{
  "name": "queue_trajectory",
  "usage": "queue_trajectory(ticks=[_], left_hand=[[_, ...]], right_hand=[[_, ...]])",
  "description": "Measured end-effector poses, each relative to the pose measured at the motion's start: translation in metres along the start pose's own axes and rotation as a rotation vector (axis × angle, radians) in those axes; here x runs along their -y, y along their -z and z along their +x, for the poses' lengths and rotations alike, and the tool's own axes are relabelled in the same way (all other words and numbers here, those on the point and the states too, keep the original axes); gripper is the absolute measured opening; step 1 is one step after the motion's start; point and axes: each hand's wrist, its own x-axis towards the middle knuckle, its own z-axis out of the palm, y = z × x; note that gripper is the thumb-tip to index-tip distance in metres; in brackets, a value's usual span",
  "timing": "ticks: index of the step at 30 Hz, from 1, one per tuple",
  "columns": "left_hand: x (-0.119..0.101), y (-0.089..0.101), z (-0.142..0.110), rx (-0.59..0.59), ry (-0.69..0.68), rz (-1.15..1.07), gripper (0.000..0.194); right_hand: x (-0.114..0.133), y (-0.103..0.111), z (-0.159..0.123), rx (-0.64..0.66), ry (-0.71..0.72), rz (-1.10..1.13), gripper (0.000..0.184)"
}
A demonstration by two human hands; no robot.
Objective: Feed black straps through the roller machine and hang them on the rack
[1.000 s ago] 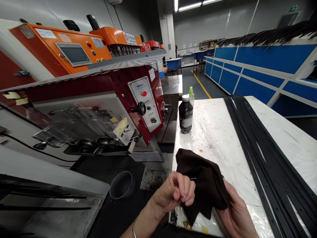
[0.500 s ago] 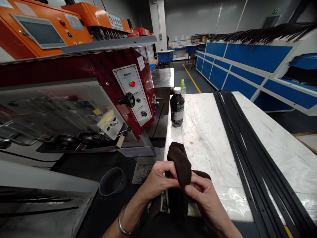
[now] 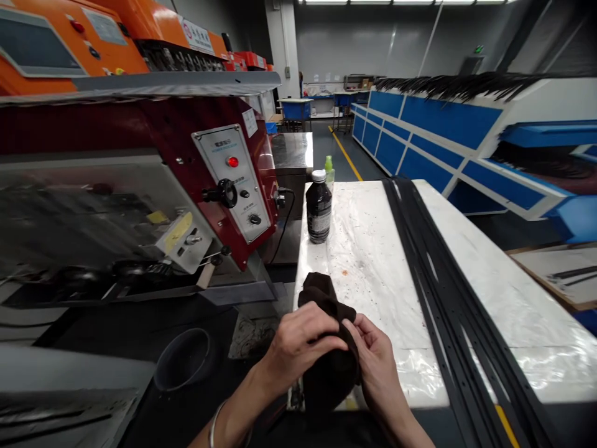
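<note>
Both my hands hold a dark brown cloth (image 3: 326, 367) bunched at the near left corner of a white table (image 3: 373, 267). My left hand (image 3: 298, 342) wraps over the cloth from the left, fingers curled on it. From the right, my right hand (image 3: 375, 358) grips the same cloth, thumb and fingers pressed into it. A metal bracelet shows on my left wrist.
A dark bottle (image 3: 319, 208) with a white cap stands at the table's far left, a green-capped bottle (image 3: 329, 169) behind it. Several long black perforated strips (image 3: 448, 292) run along the table. A red machine with a control panel (image 3: 233, 180) stands left; a dark round cup (image 3: 183, 359) sits below.
The cloth has been gathered from a loose spread into a tight bunch between both hands. My view has shifted right and lower, so the machine sits further left.
</note>
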Motion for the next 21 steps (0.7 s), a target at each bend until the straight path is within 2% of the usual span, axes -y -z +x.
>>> queue_trajectory(ticks=[2, 3, 5, 6, 8, 10, 12, 13, 15, 17, 18, 19, 21], left_hand=[[0.003, 0.001, 0.009, -0.078, 0.12, -0.018, 0.036], [0.008, 0.001, 0.014, -0.07, 0.131, -0.009, 0.035], [0.024, 0.0, 0.026, -0.059, 0.064, 0.013, 0.022], [0.035, -0.004, 0.032, -0.078, 0.025, 0.026, 0.02], [0.058, -0.014, 0.042, -0.086, -0.011, 0.063, 0.027], [0.076, -0.025, 0.047, 0.024, -0.028, 0.1, 0.043], [0.083, -0.029, 0.046, 0.169, -0.014, 0.113, 0.053], [0.082, -0.028, 0.043, 0.186, 0.012, 0.108, 0.054], [0.072, -0.02, 0.034, 0.12, 0.054, 0.061, 0.049], [0.056, -0.01, 0.023, 0.052, 0.062, -0.041, 0.041], [0.047, -0.005, 0.016, 0.054, 0.067, -0.111, 0.038], [0.04, -0.002, 0.01, 0.083, 0.088, -0.189, 0.035], [0.026, -0.002, -0.001, 0.197, 0.184, -0.372, 0.033]], right_hand=[[0.011, -0.004, 0.0, 0.018, 0.065, -0.093, 0.037], [0.017, -0.005, 0.0, 0.044, 0.084, -0.175, 0.041], [0.028, 0.002, -0.003, 0.049, 0.117, -0.399, 0.046], [0.032, 0.01, -0.006, -0.008, 0.149, -0.528, 0.046], [0.035, 0.034, -0.014, -0.223, 0.247, -0.788, 0.041], [0.033, 0.064, -0.023, -0.476, 0.337, -1.024, 0.036], [0.029, 0.09, -0.03, -0.652, 0.339, -1.272, 0.029], [0.028, 0.1, -0.031, -0.701, 0.299, -1.391, 0.025], [0.028, 0.111, -0.029, -0.739, 0.147, -1.535, 0.016], [0.034, 0.114, -0.024, -0.732, -0.005, -1.532, 0.01], [0.04, 0.114, -0.02, -0.726, -0.058, -1.496, 0.007], [0.046, 0.113, -0.017, -0.715, -0.095, -1.455, 0.002], [0.059, 0.11, -0.014, -0.668, -0.135, -1.368, 0.009]])
